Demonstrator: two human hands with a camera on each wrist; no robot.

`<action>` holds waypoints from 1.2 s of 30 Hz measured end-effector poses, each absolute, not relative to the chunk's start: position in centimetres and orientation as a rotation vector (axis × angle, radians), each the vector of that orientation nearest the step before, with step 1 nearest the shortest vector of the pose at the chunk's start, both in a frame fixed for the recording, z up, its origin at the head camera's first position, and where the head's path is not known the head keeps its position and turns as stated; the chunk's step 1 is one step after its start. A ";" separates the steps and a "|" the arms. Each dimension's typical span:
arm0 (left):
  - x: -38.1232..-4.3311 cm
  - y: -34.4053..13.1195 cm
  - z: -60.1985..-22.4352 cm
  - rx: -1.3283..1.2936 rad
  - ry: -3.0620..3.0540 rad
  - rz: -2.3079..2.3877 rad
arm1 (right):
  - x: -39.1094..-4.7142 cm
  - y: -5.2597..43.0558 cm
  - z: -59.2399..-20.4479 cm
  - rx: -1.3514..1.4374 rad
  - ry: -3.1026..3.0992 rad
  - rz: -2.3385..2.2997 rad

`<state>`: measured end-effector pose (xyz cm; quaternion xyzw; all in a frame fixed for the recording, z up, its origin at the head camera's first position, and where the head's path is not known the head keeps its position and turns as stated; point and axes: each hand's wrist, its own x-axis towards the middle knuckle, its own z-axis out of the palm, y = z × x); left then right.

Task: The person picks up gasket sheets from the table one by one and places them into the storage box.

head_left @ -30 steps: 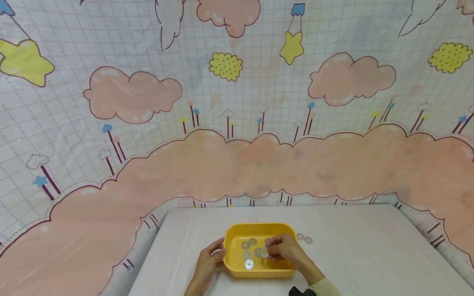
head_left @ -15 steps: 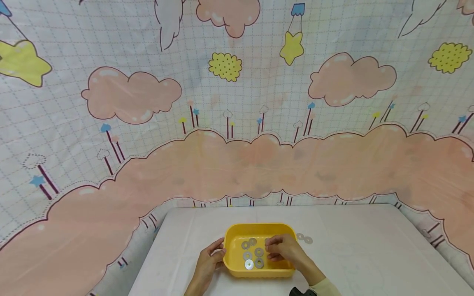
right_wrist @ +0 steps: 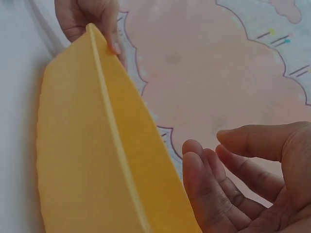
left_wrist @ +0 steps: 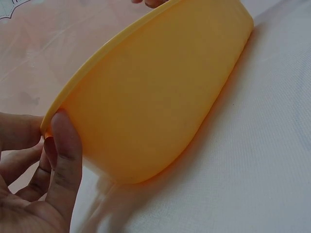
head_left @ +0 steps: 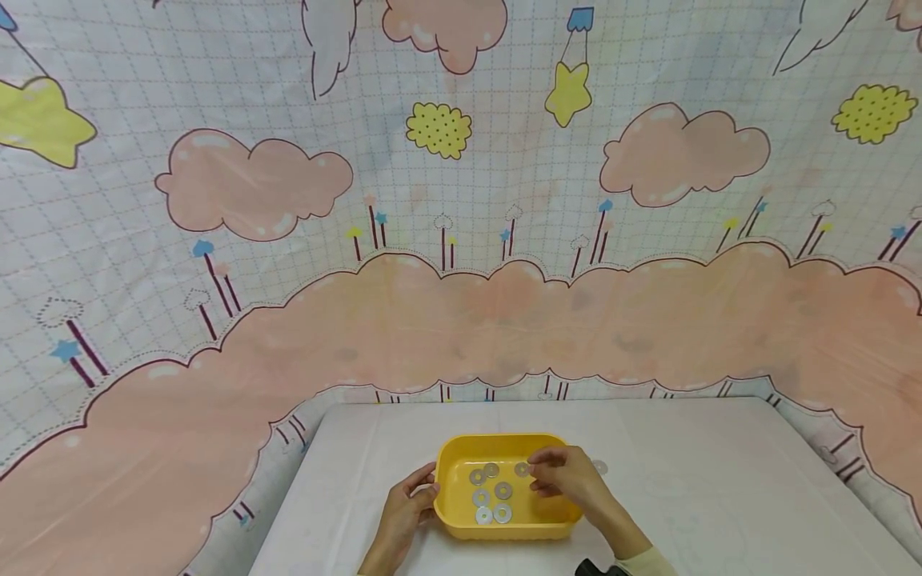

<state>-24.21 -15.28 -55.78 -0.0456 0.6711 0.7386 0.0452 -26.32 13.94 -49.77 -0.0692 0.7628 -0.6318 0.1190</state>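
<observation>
A yellow plastic basin (head_left: 504, 532) stands on the table, with several flat metal washers (head_left: 503, 490) lying spread over its floor. At its left end my left hand (head_left: 405, 510) pinches the rim; in the left wrist view, the thumb (left_wrist: 67, 150) lies against the outer wall. My right hand (head_left: 569, 478) hovers over the basin's right end, its fingers loosely bent. No object shows between thumb and fingertips in the right wrist view. One washer (head_left: 522, 470) lies just left of these fingertips. Part of the right rim is hidden by that hand.
Outside the basin, a loose washer (head_left: 600, 466) lies on the white-covered table (head_left: 720, 480) beyond my right hand. A patterned cloth (head_left: 461, 320) with clouds and stars hangs behind the table.
A washer left my right fingertips and now lies at the basin's front. The right hand has shifted right, covering one of two washers on the table. My left hand stays put.
</observation>
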 end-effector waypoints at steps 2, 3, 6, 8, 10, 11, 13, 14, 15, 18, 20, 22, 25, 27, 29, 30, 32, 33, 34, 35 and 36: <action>-24.2 -15.3 -55.7 -0.136 2.052 2.254 | -26.2 14.2 -49.4 -0.212 2.244 -1.851; -24.2 -15.3 -55.7 -0.135 2.054 2.253 | -26.1 14.4 -49.2 -0.210 2.251 -1.855; -24.1 -15.3 -55.6 -0.136 2.057 2.253 | -25.9 14.7 -48.7 -0.178 2.277 -1.862; -24.1 -15.3 -55.6 -0.140 2.057 2.250 | -25.8 14.9 -48.5 -0.146 2.299 -1.860; -24.1 -15.3 -55.6 -0.144 2.054 2.249 | -25.7 15.1 -48.3 -0.107 2.316 -1.864; -24.2 -15.3 -55.6 -0.144 2.052 2.249 | -25.7 15.2 -48.3 -0.092 2.324 -1.863; -24.1 -15.3 -55.6 -0.146 2.049 2.247 | -25.7 15.6 -48.2 -0.073 2.341 -1.860; -24.1 -15.3 -55.6 -0.146 2.046 2.248 | -25.7 15.8 -48.1 -0.073 2.347 -1.863; -24.1 -15.3 -55.6 -0.146 2.044 2.249 | -25.7 16.0 -48.0 -0.073 2.350 -1.869; -24.1 -15.3 -55.6 -0.145 2.041 2.252 | -25.8 16.6 -48.0 -0.084 2.349 -1.890; -24.1 -15.3 -55.6 -0.144 2.039 2.254 | -25.9 17.1 -48.0 -0.082 2.341 -1.907; -24.1 -15.4 -55.6 -0.140 2.042 2.253 | -26.0 17.5 -48.2 -0.066 2.335 -1.919; -24.1 -15.4 -55.6 -0.145 2.037 2.252 | -26.1 18.1 -48.3 -0.029 2.340 -1.931; -24.1 -15.4 -55.7 -0.150 2.038 2.250 | -26.1 18.5 -48.4 -0.001 2.355 -1.938; -24.1 -15.4 -55.7 -0.156 2.037 2.249 | -26.0 18.9 -48.5 0.021 2.377 -1.948; -24.1 -15.4 -55.7 -0.156 2.039 2.248 | -26.0 19.0 -48.5 0.026 2.391 -1.953; -24.0 -15.5 -55.7 -0.156 2.043 2.244 | -26.0 19.4 -48.6 0.043 2.419 -1.961; -24.0 -15.5 -55.7 -0.155 2.045 2.242 | -26.1 19.6 -48.6 0.051 2.433 -1.961; -24.0 -15.5 -55.7 -0.155 2.044 2.242 | -26.1 19.8 -48.6 0.054 2.446 -1.960; -24.0 -15.5 -55.7 -0.157 2.042 2.243 | -26.1 19.9 -48.6 0.067 2.456 -1.957; -23.9 -15.5 -55.7 -0.159 2.042 2.242 | -26.1 20.1 -48.6 0.080 2.462 -1.955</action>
